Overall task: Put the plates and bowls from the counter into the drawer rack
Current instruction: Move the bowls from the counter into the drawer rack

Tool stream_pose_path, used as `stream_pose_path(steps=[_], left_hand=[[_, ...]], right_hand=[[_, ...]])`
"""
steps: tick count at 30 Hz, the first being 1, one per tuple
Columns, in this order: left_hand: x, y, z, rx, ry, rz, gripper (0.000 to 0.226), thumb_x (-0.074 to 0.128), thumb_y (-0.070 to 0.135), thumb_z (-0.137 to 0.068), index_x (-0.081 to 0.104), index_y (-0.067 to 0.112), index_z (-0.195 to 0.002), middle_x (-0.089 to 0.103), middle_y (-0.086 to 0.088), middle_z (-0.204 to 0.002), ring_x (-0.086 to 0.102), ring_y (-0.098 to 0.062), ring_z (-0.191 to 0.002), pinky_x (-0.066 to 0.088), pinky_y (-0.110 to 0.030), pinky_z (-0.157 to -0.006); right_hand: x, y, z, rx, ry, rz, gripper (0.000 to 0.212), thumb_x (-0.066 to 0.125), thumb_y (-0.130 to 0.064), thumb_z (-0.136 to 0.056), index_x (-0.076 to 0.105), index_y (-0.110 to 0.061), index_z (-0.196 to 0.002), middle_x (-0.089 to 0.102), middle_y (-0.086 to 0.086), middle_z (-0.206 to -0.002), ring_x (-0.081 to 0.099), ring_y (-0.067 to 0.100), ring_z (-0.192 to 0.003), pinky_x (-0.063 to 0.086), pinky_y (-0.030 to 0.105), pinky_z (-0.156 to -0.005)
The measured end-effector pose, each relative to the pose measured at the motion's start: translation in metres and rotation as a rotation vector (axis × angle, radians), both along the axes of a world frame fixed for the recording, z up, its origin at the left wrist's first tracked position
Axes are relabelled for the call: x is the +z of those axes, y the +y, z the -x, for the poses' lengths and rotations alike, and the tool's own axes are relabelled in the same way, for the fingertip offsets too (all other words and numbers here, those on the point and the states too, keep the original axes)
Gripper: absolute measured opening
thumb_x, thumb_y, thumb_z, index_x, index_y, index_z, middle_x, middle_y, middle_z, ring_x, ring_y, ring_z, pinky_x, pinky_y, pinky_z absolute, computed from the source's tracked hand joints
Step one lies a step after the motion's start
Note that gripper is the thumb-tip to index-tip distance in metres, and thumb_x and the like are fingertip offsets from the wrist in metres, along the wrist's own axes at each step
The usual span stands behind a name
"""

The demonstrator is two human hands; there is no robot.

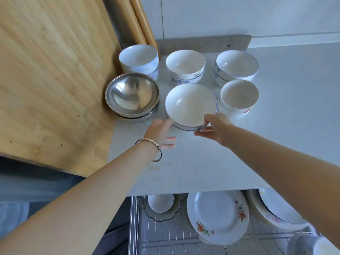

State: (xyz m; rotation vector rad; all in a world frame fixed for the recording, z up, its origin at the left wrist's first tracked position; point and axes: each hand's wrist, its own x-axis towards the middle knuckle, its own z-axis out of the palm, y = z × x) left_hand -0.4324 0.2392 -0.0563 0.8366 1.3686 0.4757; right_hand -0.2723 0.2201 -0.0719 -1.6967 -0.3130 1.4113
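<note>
Bench (184, 162): stacked wide blue-rimmed bowls (189, 103) at front centre, drawer rack (165, 234) open below. Glazed ceramic, likely slick, chippable and heavy when stacked. Right hand (215, 129) pinches near rim, thumb on top. Left hand (161, 131), fingers straight, touches left edge. Best supported from underneath.

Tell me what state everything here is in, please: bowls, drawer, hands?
Wide white blue-rimmed bowl stack: on the grey counter, between both hands.
Left hand: fingers straight, touching that stack.
Right hand: pinching the stack's rim.
Shiny steel bowls: nested, empty.
Wire drawer rack: pulled open, partly loaded.
Flowered white plate: leaning in the rack.
</note>
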Motion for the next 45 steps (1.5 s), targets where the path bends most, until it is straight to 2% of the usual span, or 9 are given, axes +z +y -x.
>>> stream_pose_path(steps=[7,12,16,21,25,32,37,42,45], left_hand=[[0.018,-0.077,-0.014,-0.258,0.013,0.064,0.027,0.047,0.024,-0.093,0.037,0.028,-0.118,0.058,-0.009,-0.093,0.067,-0.028,-0.051,0.058,-0.034,-0.059],[0.014,-0.166,-0.048,-0.373,-0.013,0.121,0.044,0.044,0.001,-0.091,0.034,0.035,-0.118,0.061,-0.002,-0.087,0.066,-0.027,-0.053,0.059,-0.037,-0.062],[-0.009,-0.237,-0.077,-0.437,-0.025,0.179,0.053,0.043,-0.006,-0.090,0.031,0.036,-0.121,0.059,-0.002,-0.088,0.065,-0.033,-0.074,0.059,-0.034,-0.062],[-0.066,-0.296,-0.114,-0.446,0.038,0.301,0.054,0.039,-0.008,-0.089,0.028,0.035,-0.119,0.051,0.004,-0.097,0.059,-0.017,-0.071,0.057,-0.032,-0.058],[-0.127,-0.321,-0.132,-0.428,0.146,0.370,0.056,0.040,-0.007,-0.089,0.025,0.028,-0.130,0.040,-0.003,-0.122,0.052,-0.015,-0.073,0.055,-0.035,-0.058],[-0.207,-0.350,-0.142,-0.396,0.240,0.480,0.065,0.041,-0.004,-0.088,0.020,0.028,-0.140,0.042,-0.006,-0.122,0.052,-0.031,-0.103,0.057,-0.041,-0.068],[-0.241,-0.357,-0.156,-0.340,0.218,0.500,0.067,0.040,-0.007,-0.086,0.021,0.028,-0.140,0.040,-0.004,-0.121,0.047,-0.030,-0.110,0.056,-0.049,-0.081],[-0.263,-0.361,-0.161,-0.452,0.279,0.421,0.066,0.042,-0.004,-0.086,0.020,0.027,-0.141,0.044,-0.005,-0.123,0.042,-0.023,-0.104,0.052,-0.049,-0.093],[-0.269,-0.362,-0.162,-0.566,0.308,0.373,0.066,0.041,-0.003,-0.086,0.020,0.025,-0.142,0.044,-0.003,-0.114,0.043,-0.022,-0.099,0.047,-0.032,-0.088]], right_hand=[[0.034,-0.125,-0.047,0.273,-0.053,0.075,0.035,0.041,0.005,-0.086,0.056,-0.015,-0.111,0.063,0.012,-0.085,0.066,0.029,-0.069,0.062,0.033,-0.068],[0.045,-0.225,-0.095,0.404,-0.105,0.207,0.048,0.043,0.007,-0.086,0.054,-0.024,-0.121,0.061,0.019,-0.083,0.067,0.027,-0.061,0.059,0.046,-0.079],[0.037,-0.292,-0.132,0.471,-0.131,0.262,0.053,0.046,0.009,-0.083,0.054,-0.029,-0.119,0.065,0.013,-0.074,0.066,0.023,-0.059,0.060,0.029,-0.059],[-0.016,-0.335,-0.161,0.520,-0.171,0.432,0.037,0.050,0.004,-0.083,0.059,-0.017,-0.112,0.065,0.004,-0.075,0.063,0.003,-0.047,0.051,0.013,-0.046],[-0.091,-0.334,-0.170,0.749,-0.430,0.527,0.020,0.050,-0.012,-0.074,0.062,-0.002,-0.086,0.057,0.006,-0.076,0.055,0.021,-0.073,0.043,0.022,-0.062],[-0.184,-0.332,-0.166,1.221,-0.698,0.626,0.031,0.044,-0.006,-0.087,0.058,-0.002,-0.114,0.062,0.013,-0.105,0.060,0.031,-0.107,0.050,0.034,-0.088],[-0.214,-0.330,-0.167,1.297,-0.805,0.676,0.040,0.043,-0.004,-0.091,0.048,-0.009,-0.130,0.054,0.012,-0.131,0.053,0.030,-0.121,0.047,0.038,-0.097],[-0.225,-0.327,-0.177,1.433,-0.895,0.701,0.037,0.041,-0.004,-0.092,0.050,-0.009,-0.128,0.054,0.010,-0.131,0.052,0.028,-0.123,0.045,0.035,-0.097],[-0.226,-0.326,-0.183,1.502,-0.926,0.664,0.034,0.042,-0.005,-0.091,0.055,-0.007,-0.122,0.059,0.009,-0.123,0.056,0.028,-0.117,0.047,0.034,-0.092]])
